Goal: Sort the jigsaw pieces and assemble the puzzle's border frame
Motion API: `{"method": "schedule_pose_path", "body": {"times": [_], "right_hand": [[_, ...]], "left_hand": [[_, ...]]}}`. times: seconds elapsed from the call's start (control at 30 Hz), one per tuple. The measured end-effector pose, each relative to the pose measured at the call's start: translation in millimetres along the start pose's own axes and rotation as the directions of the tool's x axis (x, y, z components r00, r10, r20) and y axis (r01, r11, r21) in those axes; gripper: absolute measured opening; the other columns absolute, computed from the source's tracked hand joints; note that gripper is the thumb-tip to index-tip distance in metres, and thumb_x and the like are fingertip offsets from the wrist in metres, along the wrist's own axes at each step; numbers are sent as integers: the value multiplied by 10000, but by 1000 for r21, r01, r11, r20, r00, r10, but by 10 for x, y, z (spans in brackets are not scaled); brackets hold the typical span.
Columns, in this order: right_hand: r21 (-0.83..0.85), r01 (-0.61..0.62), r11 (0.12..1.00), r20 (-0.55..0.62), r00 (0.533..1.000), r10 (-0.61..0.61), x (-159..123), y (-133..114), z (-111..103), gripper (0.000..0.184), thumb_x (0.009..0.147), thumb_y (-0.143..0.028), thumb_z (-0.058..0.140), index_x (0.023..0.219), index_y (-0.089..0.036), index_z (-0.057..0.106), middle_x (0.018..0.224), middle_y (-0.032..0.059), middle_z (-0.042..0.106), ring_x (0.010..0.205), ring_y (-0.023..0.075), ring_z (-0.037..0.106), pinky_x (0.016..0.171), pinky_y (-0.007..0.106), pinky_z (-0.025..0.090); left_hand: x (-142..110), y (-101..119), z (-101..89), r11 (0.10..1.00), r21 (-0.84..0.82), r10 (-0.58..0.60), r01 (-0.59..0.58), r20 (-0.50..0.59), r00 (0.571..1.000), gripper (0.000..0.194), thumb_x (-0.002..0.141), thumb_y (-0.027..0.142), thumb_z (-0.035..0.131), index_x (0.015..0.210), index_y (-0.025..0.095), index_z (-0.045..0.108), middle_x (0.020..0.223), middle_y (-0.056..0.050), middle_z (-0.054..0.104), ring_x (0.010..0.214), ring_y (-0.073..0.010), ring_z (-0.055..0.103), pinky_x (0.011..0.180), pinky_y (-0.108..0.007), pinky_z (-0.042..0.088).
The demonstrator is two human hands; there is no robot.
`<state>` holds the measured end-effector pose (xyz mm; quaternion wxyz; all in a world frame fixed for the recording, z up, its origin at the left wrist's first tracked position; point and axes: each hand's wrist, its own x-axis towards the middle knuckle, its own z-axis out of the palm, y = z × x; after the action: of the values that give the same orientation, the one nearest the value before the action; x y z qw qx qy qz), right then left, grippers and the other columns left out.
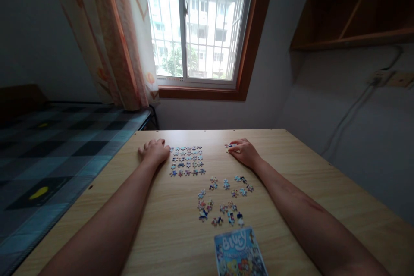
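Observation:
My left hand [154, 151] rests on the table with its fingers loosely apart and nothing visible in them. Its thumb side lies beside the left end of several neat rows of jigsaw puzzle pieces [187, 159]. Over at the right, my right hand [245, 152] reaches to a small cluster of puzzle pieces [227, 145]. Its thumb and fingers are drawn together at a puzzle piece [227, 151], partly hidden by the fingertips. More loose puzzle pieces [226, 184] are scattered between my forearms.
A Bluey puzzle box or card [239, 252] lies at the near side of the wooden table [168, 241]. Left of the table is a bed with a checked cover [74, 138]. A window [200, 26], a curtain [119, 39] and a wall shelf [352, 43] surround it.

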<state>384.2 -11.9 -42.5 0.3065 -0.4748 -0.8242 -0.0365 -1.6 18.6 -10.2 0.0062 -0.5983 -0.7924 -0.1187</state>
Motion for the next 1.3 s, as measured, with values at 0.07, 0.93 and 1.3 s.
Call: {"method": "schedule_pose_path", "body": {"times": [0.07,0.93,1.3], "right_hand": [[-1,4,1000,-4,1000,-4,1,5,3,115,879,-258,717,885,-298,824,1101,52,755,1032,231,608,960,377,480],[76,-292,953,773,621,129,235,-454,-882,276,756,-435,772,771,-164,720,642,-20,599,595,105,482,553,246,331],[-49,-287,957,825,528,201,177,-429,-662,234,730,-390,775,740,-175,685,698,-9,628,663,125,518,578,250,337]], "left_hand": [[11,-6,12,1000,-9,0,0,-6,1000,536,853,462,445,1321,273,625,1434,-147,543,1321,-369,452,1092,-529,311],[0,-2,-3,1000,3,12,-12,13,1000,556,878,471,413,1340,239,616,1449,-166,529,1320,-372,458,1089,-545,327],[-20,22,-60,1000,-4,-1,1,38,999,558,887,453,426,1376,244,596,1487,-159,506,1361,-365,428,1118,-555,303]]}}
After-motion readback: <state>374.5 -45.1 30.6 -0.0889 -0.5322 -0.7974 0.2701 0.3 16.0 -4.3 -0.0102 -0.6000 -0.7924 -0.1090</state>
